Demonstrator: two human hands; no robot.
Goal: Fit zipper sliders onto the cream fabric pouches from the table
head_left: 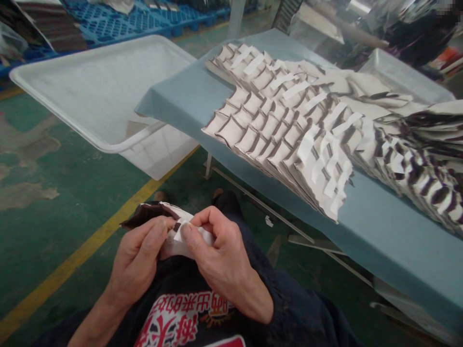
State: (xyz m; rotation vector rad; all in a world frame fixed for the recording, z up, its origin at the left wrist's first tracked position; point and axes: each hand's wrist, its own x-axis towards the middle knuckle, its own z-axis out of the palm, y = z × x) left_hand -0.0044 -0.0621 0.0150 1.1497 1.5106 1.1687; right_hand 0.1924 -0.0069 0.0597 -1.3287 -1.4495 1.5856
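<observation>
Close to my lap, both hands work on one small piece of fabric (150, 212), dark brown on one face and whitish on the other. My left hand (139, 255) pinches its edge between thumb and fingers. With thumb and forefinger, my right hand (217, 250) grips a white strip (180, 233) lying against the same piece. The fingers of both hands cover much of the fabric. On the table beyond, overlapping rows of similar whitish pieces (267, 125) with dark edges are laid out, many bearing white strips.
A blue-grey covered table (173, 103) stands ahead and to the right. Left of it is a large white plastic tub (87, 91) with a small pale piece inside. Blue pallets (119, 24) lie behind. Metal table legs and a crossbar (260, 200) run below the tabletop.
</observation>
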